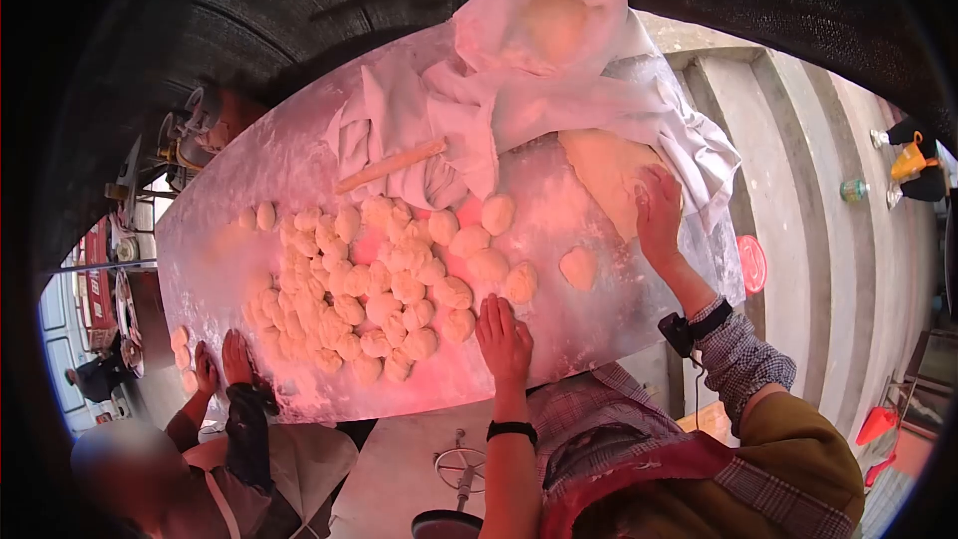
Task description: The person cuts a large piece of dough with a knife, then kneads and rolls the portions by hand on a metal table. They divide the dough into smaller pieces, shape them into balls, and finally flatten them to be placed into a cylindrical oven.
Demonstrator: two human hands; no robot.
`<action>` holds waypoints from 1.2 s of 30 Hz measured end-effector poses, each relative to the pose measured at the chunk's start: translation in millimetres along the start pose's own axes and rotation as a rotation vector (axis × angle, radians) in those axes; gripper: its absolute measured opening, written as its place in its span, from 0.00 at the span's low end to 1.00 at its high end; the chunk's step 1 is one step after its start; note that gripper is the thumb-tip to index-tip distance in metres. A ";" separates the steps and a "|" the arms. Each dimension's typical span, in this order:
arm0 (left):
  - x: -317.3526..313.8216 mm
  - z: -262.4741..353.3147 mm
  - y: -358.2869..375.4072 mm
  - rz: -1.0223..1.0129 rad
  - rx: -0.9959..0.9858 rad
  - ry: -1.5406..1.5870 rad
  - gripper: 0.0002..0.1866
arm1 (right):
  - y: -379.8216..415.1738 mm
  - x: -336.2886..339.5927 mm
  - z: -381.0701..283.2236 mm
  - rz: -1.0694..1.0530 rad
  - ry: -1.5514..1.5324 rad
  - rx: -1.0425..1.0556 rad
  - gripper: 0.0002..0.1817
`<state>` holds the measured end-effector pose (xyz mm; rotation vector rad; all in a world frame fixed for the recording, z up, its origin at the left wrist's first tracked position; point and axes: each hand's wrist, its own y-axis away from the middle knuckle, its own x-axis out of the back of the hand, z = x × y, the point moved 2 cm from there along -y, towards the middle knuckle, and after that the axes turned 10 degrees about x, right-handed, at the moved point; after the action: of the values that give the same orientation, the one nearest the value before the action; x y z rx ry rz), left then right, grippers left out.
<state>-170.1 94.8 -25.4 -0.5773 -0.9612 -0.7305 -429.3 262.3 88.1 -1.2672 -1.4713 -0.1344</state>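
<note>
Many round dough pieces (384,279) lie in a cluster on the floured table (559,339). My left hand (504,339) is at the cluster's right edge, palm down and fingers stretched, just below one dough ball (520,282). My right hand (659,215) lies with its fingers apart on the right edge of a large dough slab (609,175), which is partly under a white cloth (559,105). Between my two hands is a separate flattened dough piece (578,268).
A rolling pin (391,165) rests on the cloth. An open flour sack (554,25) stands at the far edge. At the lower left, a co-worker (249,479) has both hands at the table edge. Steps (813,190) and a red stool (751,264) are right.
</note>
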 end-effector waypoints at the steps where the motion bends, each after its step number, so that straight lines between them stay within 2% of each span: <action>1: 1.5 1.2 -1.9 -0.013 -0.007 0.001 0.27 | -7.2 -6.9 19.6 -0.049 0.145 -0.052 0.16; 5: -4.3 -0.4 -0.3 0.021 0.003 -0.005 0.27 | -5.1 -12.4 33.4 -0.137 0.117 0.056 0.13; 7: -1.2 -2.1 0.1 0.004 -0.009 0.055 0.26 | 2.6 -19.7 42.6 -0.299 -0.187 0.027 0.11; 8: 1.6 -1.1 -0.1 0.011 -0.001 0.087 0.26 | -4.3 -10.7 36.3 -0.189 -0.311 -0.089 0.09; 9: 3.7 -2.9 -1.7 0.017 0.019 0.173 0.27 | -6.4 -8.3 46.4 -0.141 -0.255 -0.289 0.07; 10: 4.3 -3.8 -1.9 0.033 0.034 0.230 0.27 | -12.8 -1.7 44.6 0.039 -0.341 -0.282 0.07; 12: 13.2 11.5 -1.0 0.005 0.135 0.299 0.30 | -11.7 -0.1 54.9 0.090 -0.352 -0.208 0.10; 13: 19.5 25.5 -2.7 -0.001 0.124 0.393 0.31 | -0.8 -9.6 57.6 0.051 -0.524 -0.250 0.12; 14: 23.8 43.9 -8.4 -0.059 0.162 0.477 0.34 | -0.1 -1.1 29.7 -0.162 -0.508 -0.214 0.13; 15: 30.9 62.9 -15.7 -0.062 0.153 0.499 0.40 | 14.8 -6.2 10.2 -0.297 -0.657 -0.249 0.15; 17: 63.9 97.6 -34.2 -0.191 0.102 0.427 0.48 | 43.4 -12.8 -31.2 -0.611 -0.770 -0.169 0.15; 18: 62.9 105.9 -35.1 -0.147 0.047 0.343 0.47 | 53.8 -13.9 -56.7 -0.649 -0.915 -0.257 0.14; 19: 54.4 106.6 -36.0 -0.234 0.096 0.318 0.40 | 58.2 -11.3 -81.6 -0.651 -0.971 -0.335 0.13; 20: 46.2 105.7 -32.9 -0.328 0.146 0.297 0.34 | 64.0 -11.3 -89.2 -0.660 -0.980 -0.322 0.13; 21: 45.7 102.4 -30.6 -0.316 0.154 0.292 0.34 | 69.9 -12.6 -94.5 -0.706 -0.852 -0.228 0.11; 22: 43.5 96.8 -28.4 -0.315 0.195 0.268 0.28 | 73.5 -14.0 -99.0 -0.743 -0.722 -0.137 0.10; 23: 40.6 91.6 -25.8 -0.318 0.236 0.245 0.21 | 75.4 -14.7 -102.6 -0.745 -0.728 -0.131 0.10; 24: 36.5 86.9 -23.0 -0.314 0.241 0.241 0.21 | 76.7 -14.3 -106.4 -0.684 -0.776 -0.085 0.09; 26: 28.6 79.3 -16.8 -0.218 0.252 0.212 0.11 | 81.1 -12.8 -112.8 -0.629 -0.827 -0.041 0.07; 29: 26.0 75.6 -15.2 -0.216 0.280 0.170 0.08 | 84.5 -11.5 -121.9 -0.551 -0.776 0.073 0.06; 31: 29.3 76.3 -14.7 -0.219 0.268 0.142 0.07 | 87.6 -11.9 -122.1 -0.556 -0.728 -0.036 0.06; 35: 20.2 65.5 -4.9 -0.244 0.175 0.001 0.07 | 93.1 -16.7 -114.1 -0.651 -0.714 -0.084 0.06; 36: 14.3 53.7 1.2 -0.205 0.132 -0.017 0.07 | 97.1 -25.7 -107.2 -0.952 -1.013 -0.278 0.06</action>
<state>-191.6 130.1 11.7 -0.3735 -1.0856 -0.8384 -294.4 214.3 55.3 -0.7153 -2.9487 -0.3636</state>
